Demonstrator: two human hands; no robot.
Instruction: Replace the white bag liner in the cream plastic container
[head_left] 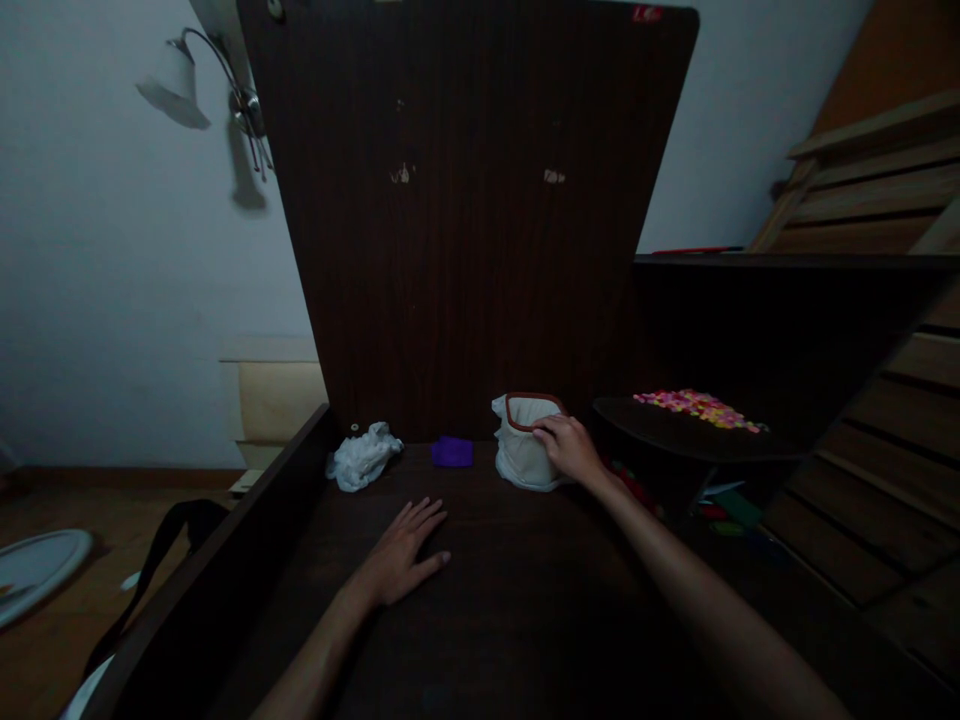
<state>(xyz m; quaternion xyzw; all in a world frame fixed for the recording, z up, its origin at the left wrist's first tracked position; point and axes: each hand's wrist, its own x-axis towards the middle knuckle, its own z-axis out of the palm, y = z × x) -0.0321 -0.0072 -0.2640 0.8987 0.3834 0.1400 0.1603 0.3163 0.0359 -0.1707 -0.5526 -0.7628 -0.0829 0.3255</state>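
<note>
My left hand (405, 555) lies palm down on the dark wooden desk surface (480, 610), fingers stretched out and thumb apart, with nothing in it. A small bin (521, 455) with a brown rim stands upright near the back of the desk, lined with a thin white plastic bag that hangs over its outside. My right hand (574, 447) is closed on the bin's front right edge, fingertips at the rim. Left of the bin lies a flat purple item (452, 452), its kind unclear. Farther left sits a crumpled white plastic bag (365, 457).
A tall dark panel (465, 230) rises behind the desk. A raised edge board (217, 550) borders the left side. At right, a curved shelf (637, 428) bears small pink and yellow pieces (701, 407), with dim items below. A wall lamp (176, 85) hangs upper left.
</note>
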